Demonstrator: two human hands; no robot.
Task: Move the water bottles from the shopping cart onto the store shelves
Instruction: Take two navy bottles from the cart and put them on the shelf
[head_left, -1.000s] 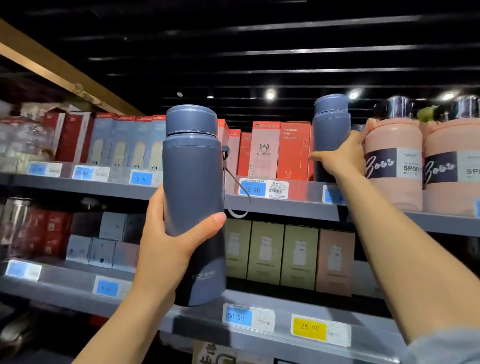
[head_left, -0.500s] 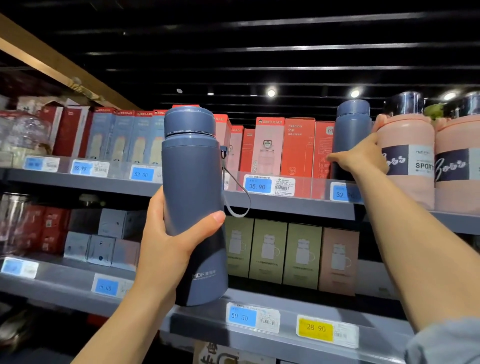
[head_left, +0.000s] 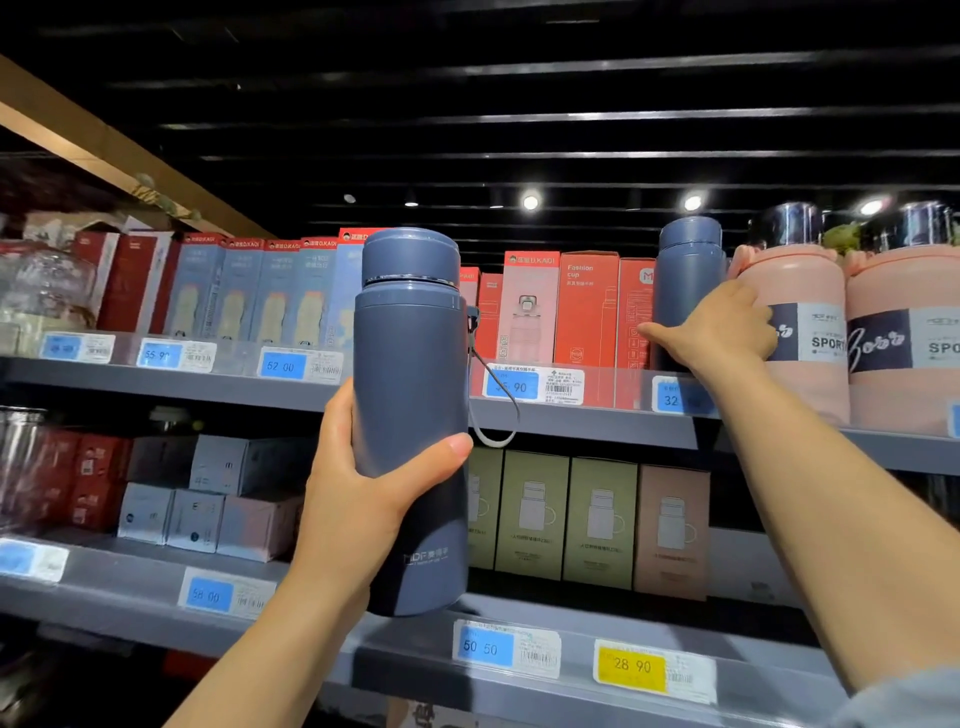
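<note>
Head view: your left hand (head_left: 358, 499) grips a blue bottle (head_left: 413, 415) upright, held in the air before the upper shelf (head_left: 571, 421) (cord loop hanging at its side). Your right hand (head_left: 719, 327) wraps a second blue bottle (head_left: 688, 275) standing on that shelf, just beside a pink bottle (head_left: 800, 332).

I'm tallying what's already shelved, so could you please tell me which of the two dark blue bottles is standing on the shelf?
The smaller-looking blue bottle at the right, beside the pink jugs, with the right hand on it. The other blue bottle is held up by the left hand.
</note>
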